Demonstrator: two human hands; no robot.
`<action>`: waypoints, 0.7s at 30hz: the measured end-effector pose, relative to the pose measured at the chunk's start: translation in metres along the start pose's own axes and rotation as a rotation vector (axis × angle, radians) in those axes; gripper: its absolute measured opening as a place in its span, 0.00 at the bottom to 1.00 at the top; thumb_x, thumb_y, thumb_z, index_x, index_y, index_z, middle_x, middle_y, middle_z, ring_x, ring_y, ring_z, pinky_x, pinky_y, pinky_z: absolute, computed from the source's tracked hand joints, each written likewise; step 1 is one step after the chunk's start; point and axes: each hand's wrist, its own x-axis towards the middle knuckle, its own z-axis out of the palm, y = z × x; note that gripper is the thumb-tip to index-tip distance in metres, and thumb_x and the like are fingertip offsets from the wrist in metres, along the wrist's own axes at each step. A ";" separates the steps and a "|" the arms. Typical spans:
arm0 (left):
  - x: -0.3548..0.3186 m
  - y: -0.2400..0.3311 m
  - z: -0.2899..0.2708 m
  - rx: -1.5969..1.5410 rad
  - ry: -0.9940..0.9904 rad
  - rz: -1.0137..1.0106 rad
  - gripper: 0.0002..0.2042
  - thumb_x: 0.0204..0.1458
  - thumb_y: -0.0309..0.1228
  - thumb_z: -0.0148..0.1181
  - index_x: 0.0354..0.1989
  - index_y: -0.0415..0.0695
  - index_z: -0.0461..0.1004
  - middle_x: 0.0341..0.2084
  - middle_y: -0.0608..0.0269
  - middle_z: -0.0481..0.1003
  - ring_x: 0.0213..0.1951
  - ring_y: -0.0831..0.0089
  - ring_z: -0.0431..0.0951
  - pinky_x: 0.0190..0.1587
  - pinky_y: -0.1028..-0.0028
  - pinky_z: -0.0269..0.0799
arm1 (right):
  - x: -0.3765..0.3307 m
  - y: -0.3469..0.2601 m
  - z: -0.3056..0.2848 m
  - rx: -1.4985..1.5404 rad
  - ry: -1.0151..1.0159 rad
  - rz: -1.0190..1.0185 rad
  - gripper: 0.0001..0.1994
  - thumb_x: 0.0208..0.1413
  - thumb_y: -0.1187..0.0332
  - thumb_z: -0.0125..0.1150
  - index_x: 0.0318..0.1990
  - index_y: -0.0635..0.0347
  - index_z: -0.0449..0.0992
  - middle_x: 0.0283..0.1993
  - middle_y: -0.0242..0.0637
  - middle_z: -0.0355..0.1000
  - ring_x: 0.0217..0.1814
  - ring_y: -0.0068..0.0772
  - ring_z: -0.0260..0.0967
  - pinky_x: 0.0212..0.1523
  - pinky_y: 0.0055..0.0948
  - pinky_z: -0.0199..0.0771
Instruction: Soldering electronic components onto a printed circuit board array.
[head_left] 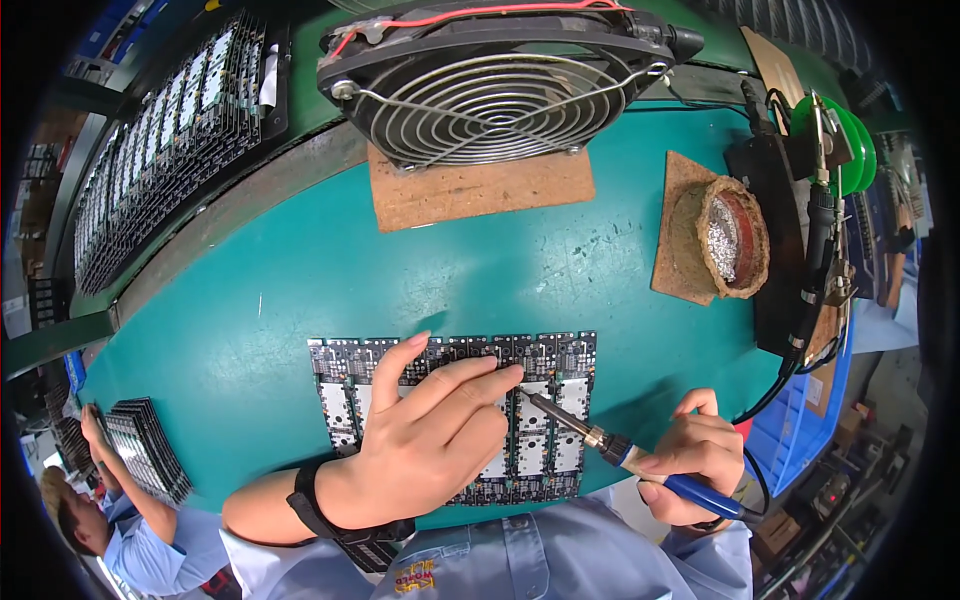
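A panel of black circuit boards with white blocks [570, 455] lies on the green mat in front of me. My left hand [435, 430] rests palm down over its middle, fingers apart and stretched out. Two fingertips touch the board's upper part; whatever is beneath the palm is hidden. My right hand [695, 460] is closed around the blue handle of a soldering iron [615, 450]. The iron slants up and left, its tip at the panel close to my left fingertips. Whether the tip touches the board I cannot tell.
A fan with a wire guard [490, 105] stands on a wooden block at the back. A brown pot of silvery bits [728, 240], green spool [845, 145] and black cable are at right. Stacked boards [170, 150] fill a rack far left; a co-worker's arm [140, 490] reaches another stack [148, 450].
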 end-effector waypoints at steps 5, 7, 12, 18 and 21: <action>0.000 0.000 0.001 0.004 -0.002 0.000 0.09 0.36 0.21 0.62 0.18 0.44 0.66 0.38 0.66 0.80 0.42 0.69 0.79 0.61 0.52 0.50 | 0.004 -0.002 -0.001 -0.031 -0.016 0.005 0.09 0.37 0.69 0.70 0.30 0.49 0.78 0.16 0.21 0.70 0.16 0.21 0.62 0.38 0.27 0.58; 0.000 0.000 0.001 0.001 -0.002 -0.003 0.09 0.36 0.21 0.61 0.18 0.44 0.65 0.38 0.66 0.80 0.42 0.69 0.79 0.61 0.52 0.50 | 0.006 -0.006 -0.001 -0.043 -0.020 0.011 0.11 0.36 0.72 0.70 0.30 0.47 0.79 0.17 0.20 0.70 0.16 0.20 0.62 0.38 0.25 0.58; 0.000 0.001 0.001 -0.033 -0.003 -0.028 0.09 0.37 0.20 0.60 0.17 0.45 0.64 0.38 0.66 0.81 0.42 0.68 0.79 0.62 0.53 0.50 | 0.010 -0.012 -0.006 -0.189 -0.084 -0.067 0.13 0.35 0.72 0.73 0.31 0.43 0.81 0.18 0.18 0.66 0.18 0.19 0.61 0.36 0.24 0.58; 0.001 0.001 -0.001 -0.068 -0.012 -0.040 0.10 0.38 0.20 0.59 0.16 0.45 0.62 0.38 0.65 0.81 0.42 0.68 0.79 0.62 0.53 0.49 | 0.009 -0.007 -0.009 -0.179 -0.118 -0.061 0.15 0.34 0.72 0.75 0.33 0.42 0.82 0.20 0.18 0.67 0.20 0.19 0.61 0.34 0.24 0.59; 0.002 0.002 -0.001 -0.080 -0.012 -0.033 0.11 0.38 0.20 0.59 0.16 0.45 0.62 0.38 0.65 0.81 0.42 0.68 0.79 0.62 0.53 0.49 | 0.006 -0.009 -0.007 -0.171 -0.096 -0.056 0.15 0.34 0.72 0.75 0.33 0.43 0.82 0.20 0.19 0.66 0.20 0.20 0.62 0.34 0.23 0.59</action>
